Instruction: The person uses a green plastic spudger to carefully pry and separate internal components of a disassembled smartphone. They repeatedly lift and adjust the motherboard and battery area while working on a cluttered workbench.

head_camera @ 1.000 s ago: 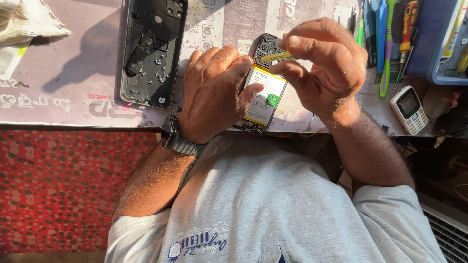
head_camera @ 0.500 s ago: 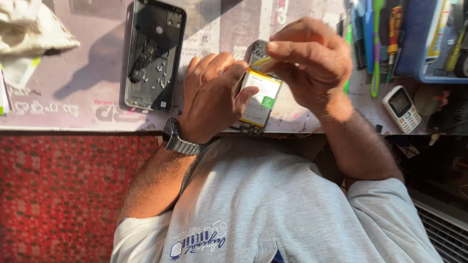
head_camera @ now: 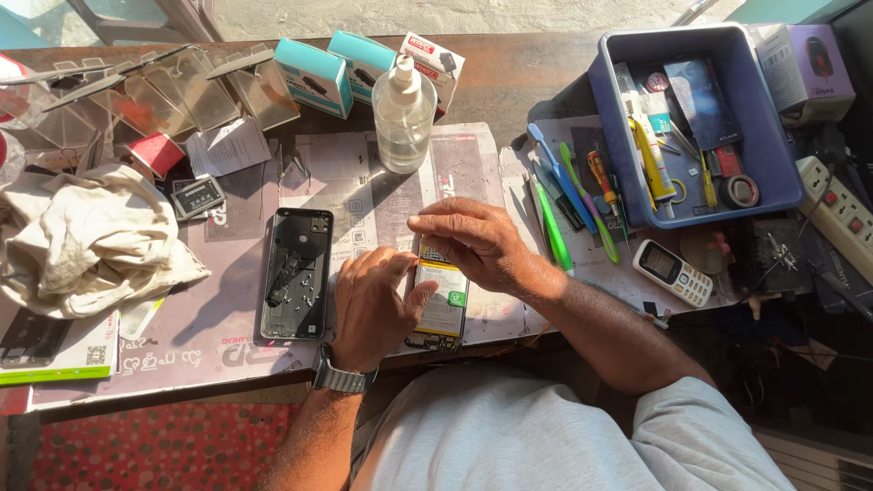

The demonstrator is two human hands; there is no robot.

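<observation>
Opened phone: a smartphone with its back off, a yellow-and-white battery with a green patch showing (head_camera: 443, 300), lies flat on the printed grey work mat (head_camera: 364, 195) near the table's front edge, between the person's two hands.
Left hand: the left hand (head_camera: 371, 307), a metal wristwatch (head_camera: 341, 377) on its wrist, rests palm down just beside the phone, thumb touching the phone's left edge; fingers spread, gripping nothing.
Right hand: the right hand (head_camera: 473, 238) lies over the phone's upper end, fingers curved down onto it and pressing rather than grasping; whether anything is pinched beneath cannot be told.
Beside it: a black plastic phone back shell, inside facing up (head_camera: 297, 273), lies on the mat left of the left hand.
Behind: a clear pump bottle of liquid (head_camera: 404, 116) stands upright at the mat's far edge.
Right side: green and blue pry tools and a small screwdriver (head_camera: 568, 195) lie near the right forearm, a small white keypad phone (head_camera: 673, 272) past them, and a blue plastic tray of tools (head_camera: 605, 100) behind.
Left side: a crumpled white cloth (head_camera: 91, 241) sits well apart.
</observation>
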